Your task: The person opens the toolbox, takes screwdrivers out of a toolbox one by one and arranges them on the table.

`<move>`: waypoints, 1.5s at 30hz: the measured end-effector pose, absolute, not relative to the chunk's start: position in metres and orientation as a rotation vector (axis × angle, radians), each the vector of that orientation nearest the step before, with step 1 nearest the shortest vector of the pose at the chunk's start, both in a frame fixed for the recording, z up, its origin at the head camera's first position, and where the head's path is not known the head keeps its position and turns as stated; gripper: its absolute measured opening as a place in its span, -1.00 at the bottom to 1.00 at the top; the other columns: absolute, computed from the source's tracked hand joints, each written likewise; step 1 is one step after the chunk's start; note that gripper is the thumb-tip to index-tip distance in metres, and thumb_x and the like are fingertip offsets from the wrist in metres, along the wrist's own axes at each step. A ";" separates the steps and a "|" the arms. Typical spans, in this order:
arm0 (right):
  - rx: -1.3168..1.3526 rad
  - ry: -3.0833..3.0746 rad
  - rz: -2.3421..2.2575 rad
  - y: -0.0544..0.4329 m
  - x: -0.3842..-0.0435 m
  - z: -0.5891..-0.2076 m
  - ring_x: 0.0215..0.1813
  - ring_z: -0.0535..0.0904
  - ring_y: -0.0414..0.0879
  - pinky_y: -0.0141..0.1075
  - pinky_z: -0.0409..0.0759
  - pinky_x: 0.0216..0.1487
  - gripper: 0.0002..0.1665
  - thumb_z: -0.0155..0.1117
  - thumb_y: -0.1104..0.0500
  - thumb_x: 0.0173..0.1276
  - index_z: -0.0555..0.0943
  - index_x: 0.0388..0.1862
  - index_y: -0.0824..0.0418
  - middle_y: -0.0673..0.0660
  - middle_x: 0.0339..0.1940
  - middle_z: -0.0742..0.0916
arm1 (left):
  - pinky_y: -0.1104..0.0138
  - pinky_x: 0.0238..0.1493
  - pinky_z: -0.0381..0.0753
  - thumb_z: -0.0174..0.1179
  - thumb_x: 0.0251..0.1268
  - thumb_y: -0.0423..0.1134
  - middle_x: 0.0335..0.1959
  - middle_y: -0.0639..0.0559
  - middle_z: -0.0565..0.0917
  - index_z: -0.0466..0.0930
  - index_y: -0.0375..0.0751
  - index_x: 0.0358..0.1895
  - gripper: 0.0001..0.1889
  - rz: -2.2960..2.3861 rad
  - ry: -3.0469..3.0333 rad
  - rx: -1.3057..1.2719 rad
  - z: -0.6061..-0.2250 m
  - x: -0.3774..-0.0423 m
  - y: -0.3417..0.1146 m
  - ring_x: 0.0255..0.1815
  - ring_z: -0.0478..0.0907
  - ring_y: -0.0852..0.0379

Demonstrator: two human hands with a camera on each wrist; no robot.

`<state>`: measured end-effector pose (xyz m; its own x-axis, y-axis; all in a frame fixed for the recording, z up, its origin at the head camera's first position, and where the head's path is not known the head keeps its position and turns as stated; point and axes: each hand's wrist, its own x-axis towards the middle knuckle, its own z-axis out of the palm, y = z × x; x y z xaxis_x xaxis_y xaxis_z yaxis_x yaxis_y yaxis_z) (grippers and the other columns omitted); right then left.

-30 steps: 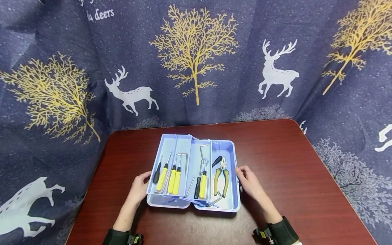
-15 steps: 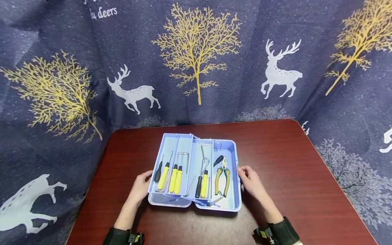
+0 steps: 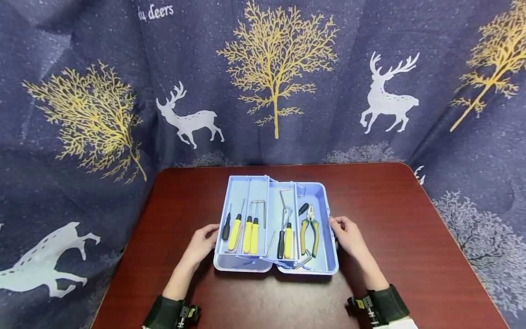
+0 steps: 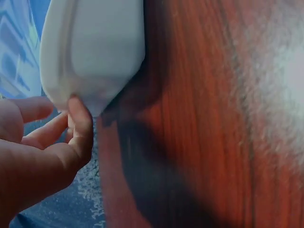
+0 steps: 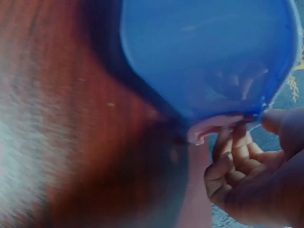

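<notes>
A light blue cantilever toolbox (image 3: 241, 266) lies opened out on the table, its trays spread to the left. My left hand (image 3: 201, 244) grips its left end, fingers bent at the edge of the pale lid (image 4: 102, 42). At the opposite end my right hand (image 3: 349, 235) holds the blue wall (image 5: 204, 52), its curled fingers by a clasp (image 5: 209, 127). Yellow-handled screwdrivers (image 3: 234, 233), a black screwdriver (image 3: 281, 244) and hex keys (image 3: 265, 214) lie in the trays. Pliers with green handles (image 3: 315, 237) lie in the deep right compartment.
The dark red wooden table (image 3: 411, 256) has rounded back corners. Behind it hangs a dark blue curtain (image 3: 246, 137) printed with deer and trees. Each forearm wears a black wrist strap (image 3: 386, 304) with a small camera.
The head view has swung slightly, so toolbox, hands and curtain all appear farther right. Both hands stay at the toolbox's ends, and the tools keep their places.
</notes>
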<state>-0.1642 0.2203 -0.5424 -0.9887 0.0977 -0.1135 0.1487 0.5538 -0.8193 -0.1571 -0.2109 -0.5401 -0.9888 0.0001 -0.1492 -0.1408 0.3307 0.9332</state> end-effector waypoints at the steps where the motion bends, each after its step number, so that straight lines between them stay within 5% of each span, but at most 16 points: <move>1: 0.204 2.743 -1.396 0.220 -0.165 -0.540 -0.26 0.66 -0.06 -0.25 0.58 -0.15 -0.55 0.13 0.02 0.63 0.61 0.01 0.45 0.27 -0.23 0.79 | 0.38 -0.25 0.68 0.11 0.57 -0.40 -0.10 -0.31 0.71 0.56 -0.59 0.20 -0.68 1.735 2.483 -0.143 -0.538 -0.157 -0.212 -0.26 0.64 0.20; 8: 0.032 3.003 -1.189 0.196 -0.172 -0.487 0.00 0.64 0.23 0.11 0.56 0.10 -0.69 0.25 0.15 0.51 0.61 0.03 0.39 0.34 -0.09 0.74 | 0.36 -0.24 0.68 0.20 0.54 -0.27 -0.13 -0.26 0.73 0.64 -0.37 0.08 -0.76 1.716 2.679 -0.255 -0.504 -0.153 -0.216 -0.28 0.65 0.24; 15: -0.581 2.970 -1.055 0.116 -0.176 -0.411 -0.37 0.54 -0.16 -0.20 0.59 -0.23 -0.87 0.28 0.21 0.52 0.72 -0.09 0.22 0.04 -0.32 0.74 | 0.35 -0.36 0.65 0.21 0.51 -0.36 -0.35 -0.10 0.70 0.58 -0.46 -0.03 -0.82 1.887 2.459 -0.182 -0.484 -0.145 -0.207 -0.43 0.63 0.15; 19: -0.831 2.842 -0.949 0.063 -0.179 -0.391 -0.38 0.53 -0.18 -0.29 0.57 -0.26 -0.88 0.26 0.21 0.53 0.73 -0.15 0.18 -0.01 -0.36 0.73 | 0.31 -0.37 0.66 0.25 0.46 -0.39 -0.40 -0.06 0.68 0.57 -0.47 -0.08 -0.84 1.887 2.407 -0.130 -0.484 -0.145 -0.207 -0.48 0.58 0.17; 29: -0.974 2.637 -0.678 -0.025 -0.195 -0.403 -0.38 0.50 -0.17 -0.41 0.45 -0.30 -0.87 0.32 0.25 0.48 0.77 -0.26 0.22 0.01 -0.40 0.72 | 0.29 -0.31 0.69 0.23 0.38 -0.46 -0.40 -0.02 0.63 0.56 -0.52 -0.06 -0.83 1.873 2.318 -0.063 -0.489 -0.145 -0.210 -0.46 0.59 0.16; 34: -0.953 2.618 -0.632 -0.035 -0.191 -0.414 -0.44 0.45 -0.18 -0.46 0.38 -0.38 -0.83 0.34 0.28 0.46 0.75 -0.38 0.20 -0.03 -0.51 0.61 | 0.26 -0.25 0.71 0.21 0.41 -0.46 -0.40 -0.01 0.62 0.56 -0.52 -0.06 -0.84 1.884 2.303 -0.092 -0.490 -0.143 -0.207 -0.45 0.59 0.17; 42: -0.994 2.635 -0.526 -0.034 -0.188 -0.418 -0.32 0.58 -0.20 -0.47 0.54 -0.23 -0.87 0.37 0.20 0.48 0.83 -0.22 0.15 -0.02 -0.29 0.81 | 0.26 -0.25 0.70 0.21 0.43 -0.45 -0.40 -0.02 0.63 0.56 -0.51 -0.06 -0.85 1.901 2.294 -0.130 -0.491 -0.142 -0.206 -0.43 0.58 0.18; 45: -1.010 2.623 -0.511 -0.033 -0.187 -0.418 -0.38 0.54 -0.19 -0.47 0.48 -0.30 -0.84 0.36 0.18 0.50 0.84 -0.23 0.17 -0.02 -0.38 0.78 | 0.27 -0.26 0.69 0.22 0.43 -0.44 -0.41 -0.03 0.63 0.56 -0.50 -0.07 -0.85 1.904 2.296 -0.140 -0.490 -0.142 -0.206 -0.42 0.57 0.16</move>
